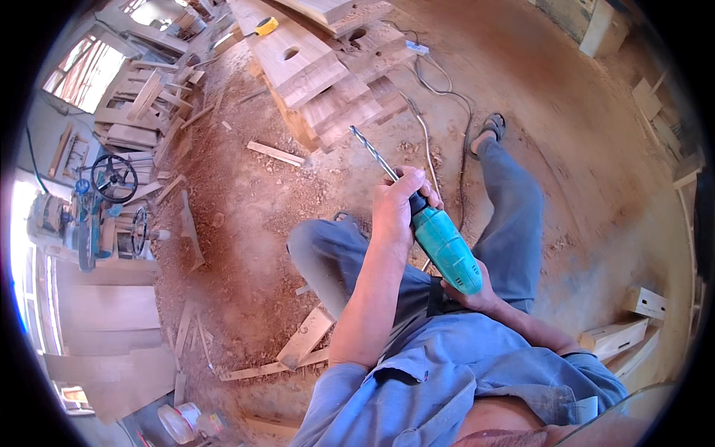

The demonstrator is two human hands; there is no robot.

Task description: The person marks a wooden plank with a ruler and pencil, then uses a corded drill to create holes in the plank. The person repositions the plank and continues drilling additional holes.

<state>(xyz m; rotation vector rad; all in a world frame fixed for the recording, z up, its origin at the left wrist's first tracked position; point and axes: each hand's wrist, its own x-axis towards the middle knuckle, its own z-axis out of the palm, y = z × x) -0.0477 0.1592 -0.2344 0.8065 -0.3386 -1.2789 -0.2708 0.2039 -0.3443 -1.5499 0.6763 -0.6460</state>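
Note:
A teal power drill lies slantwise in front of my body, its long spiral drill bit pointing up and left, away from me. My left hand is closed around the black chuck at the drill's front. At the rear end, my right hand grips the drill from below; its fingers are mostly hidden behind the body. Beyond the bit tip, and apart from it, stands a stack of thick wooden planks. The top plank has an oval hole, and a yellow tape measure rests on it.
A power cord snakes over the dusty, chip-strewn floor near my foot. Loose offcuts lie to the left of my legs. A blue machine with handwheels stands at far left, and slotted wooden beams lie at right.

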